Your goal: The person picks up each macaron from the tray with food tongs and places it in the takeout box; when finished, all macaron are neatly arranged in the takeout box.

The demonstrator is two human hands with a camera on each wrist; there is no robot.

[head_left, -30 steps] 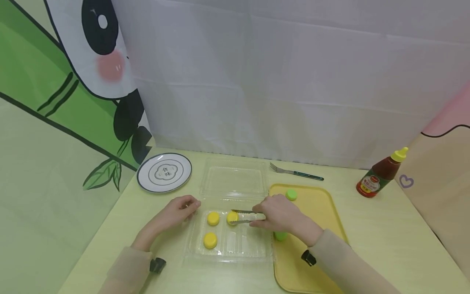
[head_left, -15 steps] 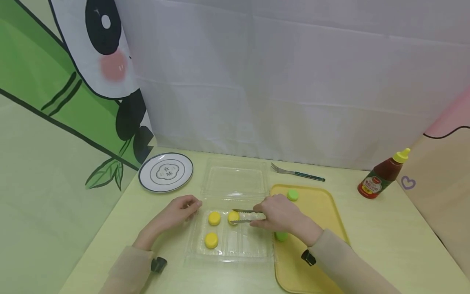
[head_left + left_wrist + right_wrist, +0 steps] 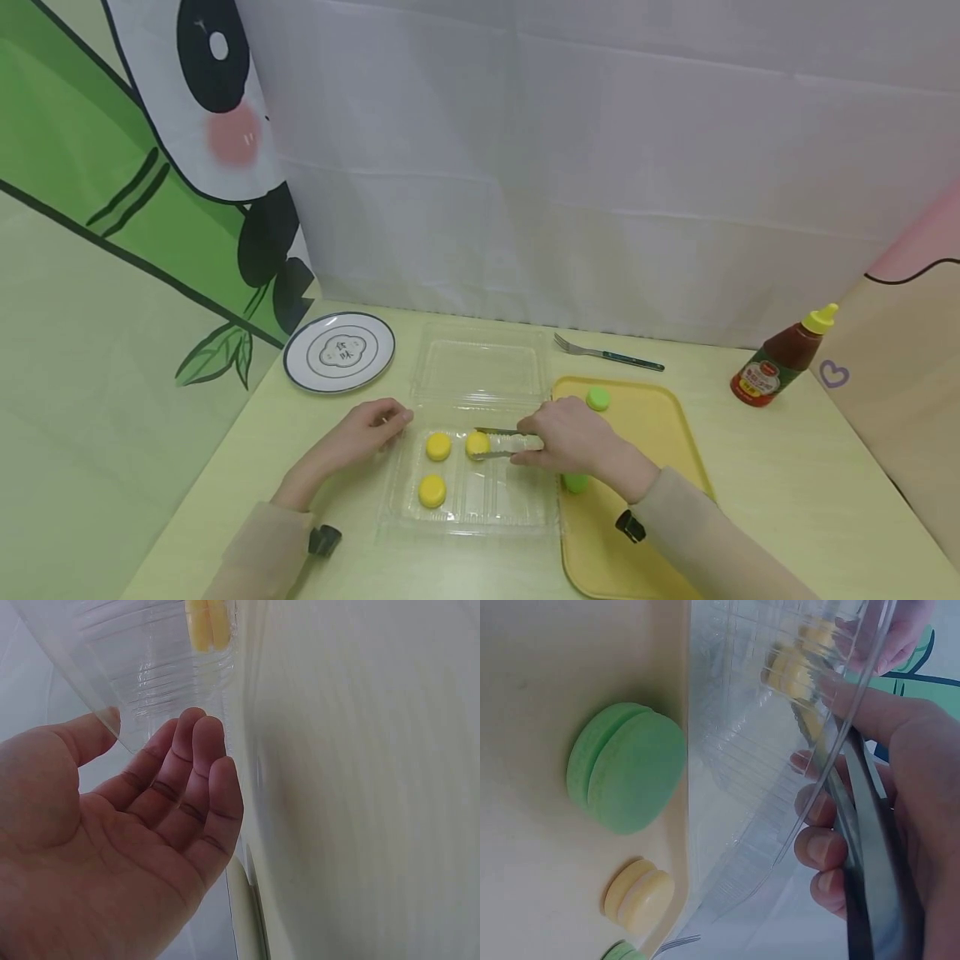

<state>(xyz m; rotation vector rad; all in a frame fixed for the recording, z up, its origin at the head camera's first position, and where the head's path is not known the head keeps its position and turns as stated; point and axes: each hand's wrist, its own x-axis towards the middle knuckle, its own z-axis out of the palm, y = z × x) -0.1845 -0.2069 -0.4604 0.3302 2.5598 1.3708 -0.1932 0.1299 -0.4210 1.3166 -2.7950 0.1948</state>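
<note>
right hand [image 3: 570,433] clamps tongs [image 3: 876,862] around a yellow macaron [image 3: 476,444]; left hand [image 3: 367,432], thumb and fingers apart, flanks its clear container [image 3: 517,493].

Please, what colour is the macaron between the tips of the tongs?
The macaron is yellow; the head view shows it best.

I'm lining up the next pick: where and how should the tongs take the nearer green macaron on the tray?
I'd likely grip the nearer green macaron by its near and far edges with the tongs, coming from above. It lies flat, its rounded edge standing free there, while the tray's left rim sits close alongside.
</note>
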